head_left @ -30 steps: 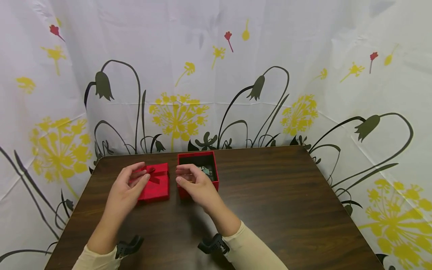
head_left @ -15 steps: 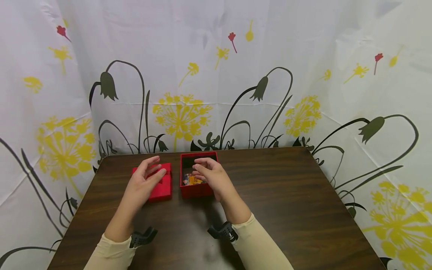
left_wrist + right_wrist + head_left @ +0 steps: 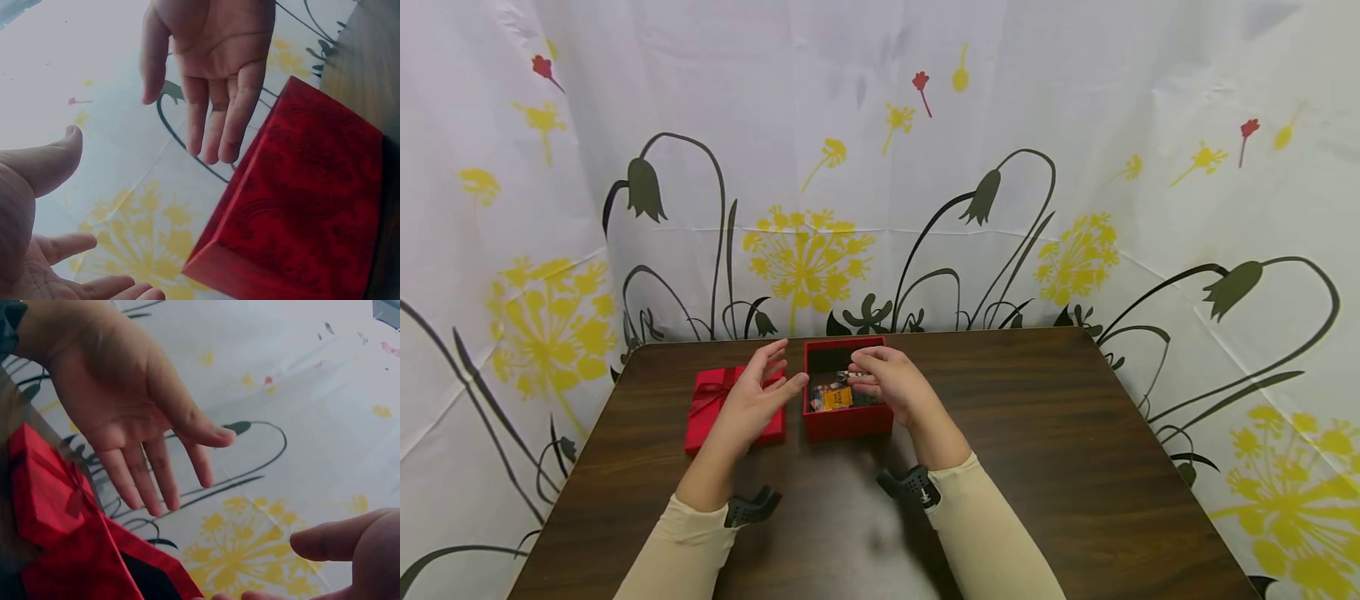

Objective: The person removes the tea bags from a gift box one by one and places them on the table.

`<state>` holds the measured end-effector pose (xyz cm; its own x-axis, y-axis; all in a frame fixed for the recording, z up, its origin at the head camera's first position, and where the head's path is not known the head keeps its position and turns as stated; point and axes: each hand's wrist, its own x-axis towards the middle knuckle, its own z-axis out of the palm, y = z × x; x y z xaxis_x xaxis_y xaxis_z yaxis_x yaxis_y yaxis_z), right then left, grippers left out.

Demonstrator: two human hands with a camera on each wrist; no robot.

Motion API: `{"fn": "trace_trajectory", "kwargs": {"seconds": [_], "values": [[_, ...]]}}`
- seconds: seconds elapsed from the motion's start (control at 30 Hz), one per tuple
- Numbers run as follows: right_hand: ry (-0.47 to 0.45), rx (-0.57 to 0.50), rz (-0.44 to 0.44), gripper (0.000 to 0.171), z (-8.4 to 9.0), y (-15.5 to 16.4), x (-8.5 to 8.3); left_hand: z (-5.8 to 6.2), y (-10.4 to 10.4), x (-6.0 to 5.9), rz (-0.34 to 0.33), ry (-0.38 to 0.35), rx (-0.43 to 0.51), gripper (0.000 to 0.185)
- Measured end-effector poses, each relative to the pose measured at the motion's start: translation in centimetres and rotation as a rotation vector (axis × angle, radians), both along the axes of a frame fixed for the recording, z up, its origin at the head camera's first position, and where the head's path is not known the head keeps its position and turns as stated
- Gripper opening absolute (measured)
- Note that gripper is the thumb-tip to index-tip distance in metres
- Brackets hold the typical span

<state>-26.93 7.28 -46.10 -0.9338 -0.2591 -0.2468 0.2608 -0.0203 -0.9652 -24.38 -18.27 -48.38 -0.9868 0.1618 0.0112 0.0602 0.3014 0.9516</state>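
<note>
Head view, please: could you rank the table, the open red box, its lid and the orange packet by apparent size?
1. table
2. and 3. open red box and lid: look alike, and a hand hides part of the lid
4. orange packet

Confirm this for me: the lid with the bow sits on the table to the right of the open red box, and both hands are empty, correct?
Not quite. The head view shows the lid with the bow to the left of the open red box, not the right. The left hand and right hand do look empty.
</note>
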Motion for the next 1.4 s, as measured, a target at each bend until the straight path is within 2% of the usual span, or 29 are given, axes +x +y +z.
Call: {"fn": "trace_trajectory", "kwargs": {"seconds": [0.2, 0.47, 0.57, 0.8, 1.0, 1.23, 1.4], "values": [[-0.064, 0.059, 0.046, 0.056, 0.5, 0.3, -1.5, -1.3, 1.3, -0.8, -0.038, -0.025, -0.011, 0.092], [-0.141, 0.121, 0.078, 0.071, 0.2, 0.3, -3.4, -3.4, 2.7, -1.6, -0.064, -0.036, -0.011, 0.097], [-0.153, 0.143, 0.086, 0.074, 0.1, 0.3, -3.9, -3.8, 3.1, -1.8, -0.062, -0.049, -0.019, 0.103], [-0.157, 0.221, 0.113, 0.074, 0.0, 0.2, -4.7, -4.7, 3.6, -2.1, -0.054, -0.048, -0.139, 0.119], [-0.156, 0.301, 0.14, 0.071, -0.1, -0.1, -5.1, -5.5, 3.8, -2.5, -0.049, -0.054, -0.147, 0.13], [-0.149, 0.362, 0.158, 0.078, -0.3, -0.5, -5.3, -5.9, 4.0, -2.6, -0.039, -0.047, -0.13, 0.139], [-0.151, 0.427, 0.188, 0.081, -0.3, -0.7, -5.4, -6.1, 4.3, -2.3, -0.024, -0.089, -0.163, 0.14]]}}
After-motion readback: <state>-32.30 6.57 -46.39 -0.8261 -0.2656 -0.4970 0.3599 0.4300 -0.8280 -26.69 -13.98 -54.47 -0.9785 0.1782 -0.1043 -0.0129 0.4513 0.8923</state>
